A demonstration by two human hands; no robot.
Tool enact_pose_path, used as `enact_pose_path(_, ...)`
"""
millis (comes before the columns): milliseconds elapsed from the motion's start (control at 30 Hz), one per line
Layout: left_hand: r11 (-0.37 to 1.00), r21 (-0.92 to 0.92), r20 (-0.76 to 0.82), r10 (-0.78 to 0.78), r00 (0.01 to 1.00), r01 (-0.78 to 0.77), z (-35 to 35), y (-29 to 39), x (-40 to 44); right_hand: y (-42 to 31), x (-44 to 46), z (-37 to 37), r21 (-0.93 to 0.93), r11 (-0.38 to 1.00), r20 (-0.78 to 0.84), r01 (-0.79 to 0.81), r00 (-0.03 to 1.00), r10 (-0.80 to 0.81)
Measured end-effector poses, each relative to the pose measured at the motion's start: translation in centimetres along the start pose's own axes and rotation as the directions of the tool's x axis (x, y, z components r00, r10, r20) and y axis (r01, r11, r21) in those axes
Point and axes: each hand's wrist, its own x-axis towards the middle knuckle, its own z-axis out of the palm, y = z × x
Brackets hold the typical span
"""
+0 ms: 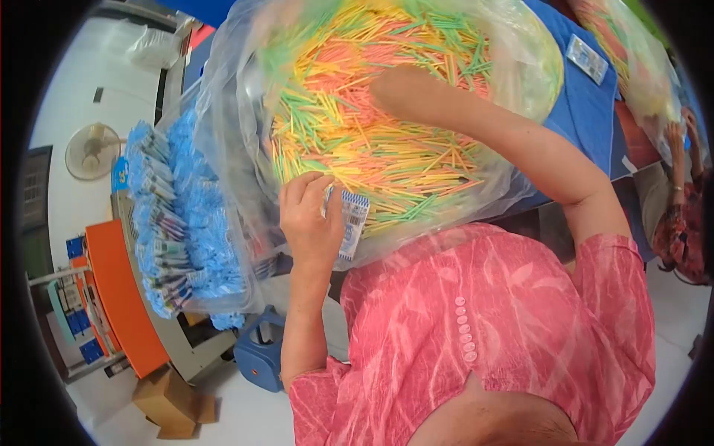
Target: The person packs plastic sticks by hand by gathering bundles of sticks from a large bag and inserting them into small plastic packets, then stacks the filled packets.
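A large clear plastic bag (245, 160) lies spread open in front of me, full of thin yellow, green and pink sticks (409, 149). Near its front left edge, my left hand (309, 219) is closed around a small printed packet (355, 223) with a blue-and-white patterned edge. My right hand (405, 93) reaches across to the middle of the pile and touches the sticks. Its fingers are hidden, so I cannot tell what they hold.
Many blue packets (212, 245) fill a clear bag at left. Below stand a blue stool (260, 353) and a cardboard box (171, 401). Another packet (587, 59) lies on blue cloth (576, 119). At far right, a person (680, 215) works beside another bag of sticks (632, 52).
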Motion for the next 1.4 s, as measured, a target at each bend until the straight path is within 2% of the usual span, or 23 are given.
enact_pose_path(100,0.995,0.083,0.02,-0.059,0.998,0.057,-1.0,-0.8,-1.8,0.1,1.8,1.0,-0.086,0.991,0.025,0.104,0.994,-0.102)
enact_pose_path(233,0.995,0.035,-0.034,-0.088,0.996,0.089,-1.3,-1.9,-3.4,0.0,3.3,2.8,-0.238,0.959,0.074,0.152,0.988,-0.138)
enact_pose_path(333,0.997,0.003,-0.041,-0.077,0.996,0.077,-1.0,-1.7,-2.6,-1.2,4.1,1.0,-0.293,0.952,0.37,0.089,0.929,0.027)
enact_pose_path(467,0.997,-0.068,-0.068,-0.048,0.996,0.044,-0.7,-1.1,-1.1,-0.5,4.1,1.4,-0.318,0.932,0.311,0.171,0.948,-0.068)
enact_pose_path(633,0.997,-0.074,-0.105,-0.021,0.994,0.013,0.3,-0.9,0.9,0.6,2.9,0.8,-0.319,0.904,0.269,0.286,0.942,-0.202)
enact_pose_path(733,0.997,-0.067,-0.095,0.027,0.995,-0.034,1.0,-0.8,2.2,1.2,2.2,0.5,-0.36,0.868,0.15,0.342,0.94,-0.308)
enact_pose_path(900,0.997,-0.059,-0.09,0.047,0.995,-0.052,2.1,-0.8,3.8,1.3,2.4,-0.4,-0.334,0.89,0.183,0.31,0.948,-0.261)
enact_pose_path(1000,0.995,0.02,-0.06,0.098,0.993,-0.097,2.6,-0.6,5.0,1.2,2.2,-3.6,-0.235,0.964,0.383,0.124,0.924,-0.026)
enact_pose_path(1033,0.995,0.017,-0.066,0.096,0.993,-0.095,3.0,-0.3,5.8,1.6,1.8,-4.1,-0.24,0.962,0.385,0.127,0.923,-0.026)
enact_pose_path(1100,0.958,0.133,-0.212,0.276,0.937,-0.252,4.4,0.7,8.0,2.5,0.6,-5.1,-0.109,0.982,0.362,0.157,0.926,-0.108)
enact_pose_path(1267,0.922,0.157,-0.214,0.382,0.899,-0.354,8.5,1.1,10.9,2.0,-0.5,-6.1,0.141,0.975,0.382,0.175,0.898,-0.216)
enact_pose_path(1300,0.959,0.046,-0.072,0.283,0.957,-0.28,8.7,1.1,10.9,2.0,-0.6,-6.3,0.138,0.976,0.38,0.17,0.901,-0.211)
enact_pose_path(1333,0.982,-0.051,0.085,0.188,0.978,-0.184,8.9,1.0,10.8,2.0,-0.6,-6.5,0.221,0.97,0.399,0.105,0.897,-0.188)
enact_pose_path(1367,0.989,-0.126,0.249,0.101,0.963,-0.071,8.9,0.8,10.7,1.9,-0.7,-6.5,0.303,0.952,0.419,0.039,0.892,-0.169)
enact_pose_path(1400,0.99,-0.122,0.254,0.103,0.962,-0.074,8.8,0.6,10.6,1.8,-0.7,-6.6,0.383,0.923,0.438,-0.026,0.885,-0.157)
